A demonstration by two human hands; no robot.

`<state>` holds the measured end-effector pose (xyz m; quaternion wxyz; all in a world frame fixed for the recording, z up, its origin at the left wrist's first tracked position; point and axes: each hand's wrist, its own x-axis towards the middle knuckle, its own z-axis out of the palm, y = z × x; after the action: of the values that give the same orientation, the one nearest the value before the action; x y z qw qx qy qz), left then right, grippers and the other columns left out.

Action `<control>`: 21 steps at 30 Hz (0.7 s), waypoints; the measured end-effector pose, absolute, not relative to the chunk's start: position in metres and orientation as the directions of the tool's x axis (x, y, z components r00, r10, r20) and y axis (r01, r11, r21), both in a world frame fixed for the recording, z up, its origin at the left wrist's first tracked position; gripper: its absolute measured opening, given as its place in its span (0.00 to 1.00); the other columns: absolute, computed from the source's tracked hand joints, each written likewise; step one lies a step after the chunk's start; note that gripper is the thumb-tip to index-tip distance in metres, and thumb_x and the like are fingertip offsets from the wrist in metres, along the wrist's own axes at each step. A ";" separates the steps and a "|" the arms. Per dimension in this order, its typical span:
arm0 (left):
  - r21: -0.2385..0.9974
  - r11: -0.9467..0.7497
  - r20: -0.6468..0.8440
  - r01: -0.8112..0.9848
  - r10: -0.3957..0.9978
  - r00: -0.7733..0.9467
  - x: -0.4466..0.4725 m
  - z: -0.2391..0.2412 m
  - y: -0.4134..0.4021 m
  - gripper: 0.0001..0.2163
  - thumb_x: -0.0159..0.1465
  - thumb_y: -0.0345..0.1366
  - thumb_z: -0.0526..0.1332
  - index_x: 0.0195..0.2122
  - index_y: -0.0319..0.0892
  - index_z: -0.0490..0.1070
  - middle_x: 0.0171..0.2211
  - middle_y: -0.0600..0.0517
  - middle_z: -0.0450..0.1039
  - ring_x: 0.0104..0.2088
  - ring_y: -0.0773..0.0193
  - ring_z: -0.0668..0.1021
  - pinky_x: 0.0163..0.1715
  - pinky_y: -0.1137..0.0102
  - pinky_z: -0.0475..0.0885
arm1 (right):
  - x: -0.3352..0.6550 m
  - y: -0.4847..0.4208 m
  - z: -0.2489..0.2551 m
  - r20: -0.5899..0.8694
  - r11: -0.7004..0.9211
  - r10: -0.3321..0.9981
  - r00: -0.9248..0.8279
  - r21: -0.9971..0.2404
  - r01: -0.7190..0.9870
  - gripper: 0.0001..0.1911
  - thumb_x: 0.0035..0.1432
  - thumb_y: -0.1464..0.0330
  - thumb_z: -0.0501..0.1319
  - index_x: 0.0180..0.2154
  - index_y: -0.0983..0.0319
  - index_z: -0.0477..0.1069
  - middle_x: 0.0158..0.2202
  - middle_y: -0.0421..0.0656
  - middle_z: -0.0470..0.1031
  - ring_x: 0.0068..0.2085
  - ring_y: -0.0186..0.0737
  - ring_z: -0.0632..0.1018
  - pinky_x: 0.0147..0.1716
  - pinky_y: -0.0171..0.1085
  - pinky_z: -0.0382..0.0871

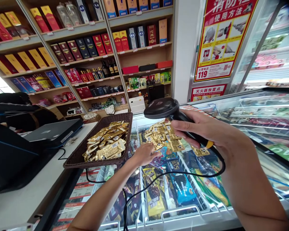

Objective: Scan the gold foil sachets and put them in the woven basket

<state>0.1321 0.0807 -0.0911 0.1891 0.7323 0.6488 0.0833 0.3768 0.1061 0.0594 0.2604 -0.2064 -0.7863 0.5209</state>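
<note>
Shelves of boxes stand beyond the left hand. A glass-topped freezer lies beneath both hands. Beyond the right hand, a poster shows "119" and "使用方法" (how to use). Left of the left hand, a brown basket holds gold packets. The right hand wraps round a black scanner; the left, apart from it, is at more gold packets on the freezer, its grip unclear. Probably the scanner reads best held steady, squarely over one flat label. Packet print is too small to read.
</note>
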 end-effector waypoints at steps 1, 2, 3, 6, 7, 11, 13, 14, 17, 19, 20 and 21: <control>0.385 -0.057 -0.107 0.921 0.989 0.106 0.132 -0.090 0.082 0.30 0.67 0.61 0.47 0.50 0.41 0.73 0.58 0.38 0.71 0.58 0.46 0.73 0.55 0.54 0.68 | 0.377 0.106 0.060 0.199 0.376 0.598 -0.776 -0.925 0.053 0.27 0.54 0.43 0.65 0.32 0.59 0.63 0.18 0.33 0.65 0.14 0.28 0.64 0.15 0.32 0.56; 0.385 -0.037 -0.082 0.922 0.994 0.074 0.132 -0.090 0.083 0.30 0.67 0.61 0.46 0.52 0.42 0.72 0.58 0.39 0.71 0.57 0.46 0.74 0.54 0.54 0.68 | 0.378 0.106 0.060 0.202 0.380 0.598 -0.775 -0.923 0.053 0.27 0.54 0.43 0.65 0.32 0.59 0.63 0.18 0.33 0.65 0.14 0.28 0.64 0.15 0.32 0.56; 0.385 -0.035 -0.053 0.922 0.997 0.059 0.132 -0.091 0.084 0.31 0.67 0.60 0.46 0.57 0.43 0.69 0.60 0.39 0.68 0.59 0.46 0.72 0.56 0.54 0.67 | 0.378 0.106 0.061 0.205 0.386 0.598 -0.775 -0.921 0.054 0.27 0.54 0.43 0.64 0.32 0.59 0.63 0.17 0.33 0.65 0.14 0.29 0.64 0.15 0.32 0.56; 0.380 -0.114 -0.006 0.918 0.992 0.125 0.132 -0.096 0.086 0.33 0.66 0.59 0.52 0.67 0.46 0.56 0.68 0.40 0.57 0.67 0.47 0.60 0.62 0.53 0.59 | 0.378 0.105 0.062 0.203 0.397 0.593 -0.779 -0.916 0.064 0.27 0.54 0.43 0.64 0.32 0.59 0.63 0.16 0.33 0.63 0.14 0.29 0.63 0.16 0.32 0.57; 0.382 -0.132 -0.006 0.915 0.989 0.146 0.132 -0.098 0.086 0.33 0.66 0.58 0.52 0.67 0.46 0.56 0.67 0.40 0.59 0.67 0.47 0.61 0.63 0.53 0.57 | 0.378 0.105 0.062 0.202 0.398 0.593 -0.779 -0.915 0.065 0.27 0.54 0.43 0.64 0.31 0.59 0.63 0.16 0.33 0.63 0.14 0.29 0.63 0.16 0.32 0.57; 0.403 -0.105 0.007 0.909 0.994 0.112 0.129 -0.100 0.088 0.26 0.68 0.53 0.53 0.63 0.43 0.63 0.53 0.41 0.74 0.56 0.47 0.74 0.59 0.51 0.63 | 0.379 0.105 0.062 0.210 0.390 0.590 -0.779 -0.920 0.047 0.27 0.54 0.44 0.65 0.32 0.59 0.63 0.16 0.33 0.64 0.14 0.28 0.63 0.16 0.33 0.57; 0.383 -0.082 0.013 0.920 0.996 0.084 0.126 -0.102 0.090 0.27 0.65 0.51 0.58 0.62 0.43 0.64 0.58 0.38 0.69 0.58 0.45 0.72 0.58 0.51 0.64 | 0.379 0.105 0.062 0.209 0.381 0.588 -0.781 -0.924 0.040 0.26 0.54 0.44 0.65 0.32 0.59 0.62 0.17 0.33 0.64 0.14 0.28 0.63 0.15 0.32 0.56; 0.371 -0.072 0.014 0.926 0.997 0.072 0.125 -0.104 0.091 0.28 0.64 0.50 0.61 0.62 0.43 0.63 0.62 0.37 0.63 0.62 0.43 0.68 0.58 0.51 0.64 | 0.379 0.105 0.061 0.207 0.378 0.589 -0.781 -0.925 0.039 0.26 0.54 0.44 0.65 0.32 0.59 0.62 0.17 0.33 0.64 0.14 0.28 0.63 0.15 0.32 0.56; 0.387 -0.067 -0.019 0.920 0.997 0.080 0.122 -0.108 0.094 0.33 0.63 0.52 0.61 0.65 0.42 0.59 0.68 0.36 0.54 0.68 0.41 0.57 0.62 0.49 0.58 | 0.379 0.105 0.060 0.202 0.374 0.589 -0.782 -0.926 0.043 0.26 0.54 0.44 0.65 0.32 0.59 0.61 0.16 0.32 0.64 0.14 0.28 0.63 0.15 0.32 0.56; 0.422 -0.065 -0.035 0.904 0.996 0.087 0.122 -0.108 0.095 0.32 0.65 0.54 0.57 0.65 0.40 0.59 0.65 0.35 0.60 0.66 0.42 0.62 0.61 0.51 0.60 | 0.379 0.105 0.060 0.193 0.371 0.587 -0.786 -0.927 0.049 0.26 0.55 0.44 0.65 0.32 0.59 0.61 0.16 0.32 0.63 0.14 0.28 0.63 0.16 0.32 0.57; 0.428 -0.053 -0.035 0.902 0.997 0.075 0.123 -0.108 0.095 0.32 0.65 0.54 0.56 0.64 0.39 0.59 0.62 0.36 0.64 0.63 0.43 0.66 0.60 0.52 0.62 | 0.379 0.105 0.060 0.190 0.369 0.587 -0.787 -0.928 0.051 0.26 0.54 0.44 0.65 0.32 0.59 0.61 0.15 0.32 0.63 0.14 0.28 0.64 0.16 0.32 0.58; 0.423 -0.036 -0.034 0.905 0.998 0.056 0.125 -0.107 0.095 0.31 0.65 0.54 0.56 0.64 0.39 0.60 0.58 0.36 0.68 0.60 0.44 0.69 0.59 0.52 0.63 | 0.378 0.105 0.060 0.188 0.365 0.588 -0.787 -0.930 0.051 0.26 0.54 0.44 0.65 0.32 0.59 0.61 0.16 0.32 0.63 0.14 0.28 0.64 0.16 0.32 0.58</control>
<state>0.1247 0.0951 -0.1066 0.1690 0.7067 0.6733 0.1367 0.3783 0.1048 0.0600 0.2555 -0.2032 -0.7856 0.5256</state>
